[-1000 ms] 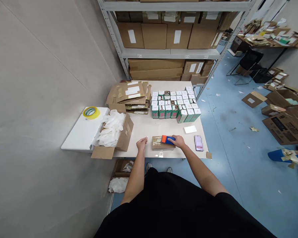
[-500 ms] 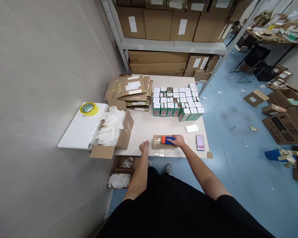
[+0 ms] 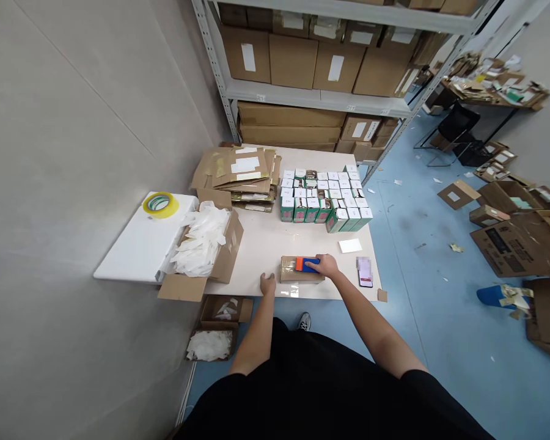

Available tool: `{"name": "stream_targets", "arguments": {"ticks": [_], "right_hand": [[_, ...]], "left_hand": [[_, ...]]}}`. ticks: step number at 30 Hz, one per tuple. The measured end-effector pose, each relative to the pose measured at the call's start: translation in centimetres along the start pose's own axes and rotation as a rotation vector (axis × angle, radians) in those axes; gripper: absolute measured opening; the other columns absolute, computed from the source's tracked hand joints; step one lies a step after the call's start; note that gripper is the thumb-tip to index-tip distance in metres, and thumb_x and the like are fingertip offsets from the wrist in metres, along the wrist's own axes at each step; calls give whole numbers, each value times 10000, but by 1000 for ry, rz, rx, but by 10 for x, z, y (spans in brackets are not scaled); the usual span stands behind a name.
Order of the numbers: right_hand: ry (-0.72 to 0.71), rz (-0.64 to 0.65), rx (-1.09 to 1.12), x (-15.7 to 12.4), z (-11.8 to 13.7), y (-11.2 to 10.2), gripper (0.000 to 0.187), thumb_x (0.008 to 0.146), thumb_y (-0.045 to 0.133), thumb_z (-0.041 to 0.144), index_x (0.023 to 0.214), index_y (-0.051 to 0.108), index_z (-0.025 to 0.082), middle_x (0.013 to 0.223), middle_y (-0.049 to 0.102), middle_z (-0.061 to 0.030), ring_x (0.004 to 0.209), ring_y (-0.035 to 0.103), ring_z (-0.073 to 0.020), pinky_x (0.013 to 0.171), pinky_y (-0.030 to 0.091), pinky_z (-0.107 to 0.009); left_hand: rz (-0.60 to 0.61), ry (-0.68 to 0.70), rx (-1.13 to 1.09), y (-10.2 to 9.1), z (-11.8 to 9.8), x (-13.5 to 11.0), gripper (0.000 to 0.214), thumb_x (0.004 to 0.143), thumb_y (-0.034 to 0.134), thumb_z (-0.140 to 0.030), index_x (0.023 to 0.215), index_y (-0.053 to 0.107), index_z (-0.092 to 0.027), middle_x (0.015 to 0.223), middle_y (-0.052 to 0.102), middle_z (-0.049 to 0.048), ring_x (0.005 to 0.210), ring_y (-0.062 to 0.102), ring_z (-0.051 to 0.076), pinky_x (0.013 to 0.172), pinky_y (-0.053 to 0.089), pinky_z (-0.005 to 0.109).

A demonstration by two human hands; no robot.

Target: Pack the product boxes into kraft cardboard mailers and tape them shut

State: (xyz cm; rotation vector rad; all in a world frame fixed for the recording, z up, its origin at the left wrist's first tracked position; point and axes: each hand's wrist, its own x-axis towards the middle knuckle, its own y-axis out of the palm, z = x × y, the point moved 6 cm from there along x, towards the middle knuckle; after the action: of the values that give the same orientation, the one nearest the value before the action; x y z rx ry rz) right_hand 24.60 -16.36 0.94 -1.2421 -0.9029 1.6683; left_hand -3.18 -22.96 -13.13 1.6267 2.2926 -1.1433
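Observation:
A small cardboard box (image 3: 297, 277) lies near the front edge of the table, with shiny tape on its top. My right hand (image 3: 328, 266) is closed around a blue and orange tape dispenser (image 3: 308, 264), which rests on top of this box. Just left of the box, my left hand (image 3: 267, 283) is held over the table edge, fingers loosely apart and nothing visible in it. To the right lie a white card (image 3: 350, 245) and a phone (image 3: 365, 272) with a lit screen.
Rows of white and green small boxes (image 3: 325, 198) stand behind. Flattened cardboard (image 3: 242, 168) is stacked at the back left, beside an open carton (image 3: 231, 250) of white packing material. A yellow tape roll (image 3: 161, 205) sits on a white surface; a shelf rack (image 3: 321, 98) stands behind.
The view has shifted slightly. My left hand's fingers have loosened from a closed fist. My right hand still holds the tape dispenser on the box, with little movement.

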Motion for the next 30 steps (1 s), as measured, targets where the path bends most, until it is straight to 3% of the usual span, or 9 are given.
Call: {"name": "stream_targets", "arguments": {"ticks": [4,7,10,16,19,25,30], "right_hand": [[23,38,21,4,5,-6,551,906,576,737,961,764,222,995,782,-99,964,712,-250,690,421,-267],[46,60,33,8,7,-10,569,885,598,744,965,775,210,1032,778,-121,998,707,-262,718,450,-271],[78,73,54,10,7,-13,599,853,623,770,963,784,204,1058,772,-141,999,708,-269,730,472,-276],[89,96,88,9,-1,-14,617,839,660,754,1016,778,175,1083,765,-157,1001,717,-280,744,498,-293],[124,102,98,5,-32,-17,611,802,716,736,1021,778,169,1086,765,-164,997,719,-287,739,500,-291],[233,76,78,-18,-130,-27,534,797,747,695,922,777,177,991,767,-152,933,720,-283,694,467,-283],[326,50,62,-43,-177,-30,464,798,771,644,891,767,189,936,761,-134,892,710,-273,670,443,-287]], "left_hand": [[36,102,-10,-10,-21,-5,429,992,455,-488,1077,760,-199,1089,780,121,1086,693,275,932,506,341],[147,201,72,1,-48,-5,450,999,455,-501,1022,769,-180,1075,783,135,1067,691,288,899,494,332],[220,185,217,16,-62,-4,417,991,492,-487,994,768,-175,1044,784,147,1010,705,296,852,488,334],[217,185,346,30,-71,-11,466,1028,407,-498,1169,729,-192,1172,758,168,1092,698,315,882,485,364],[223,189,412,32,-74,-13,496,1021,407,-548,1250,690,-212,1169,757,166,1100,701,319,914,484,381],[232,213,492,34,-76,-9,525,1024,376,-566,1275,666,-206,1171,746,190,1120,693,347,942,480,425],[218,246,488,32,-76,-5,508,1008,404,-584,1212,694,-220,1118,760,176,1114,694,353,928,484,423]]}}
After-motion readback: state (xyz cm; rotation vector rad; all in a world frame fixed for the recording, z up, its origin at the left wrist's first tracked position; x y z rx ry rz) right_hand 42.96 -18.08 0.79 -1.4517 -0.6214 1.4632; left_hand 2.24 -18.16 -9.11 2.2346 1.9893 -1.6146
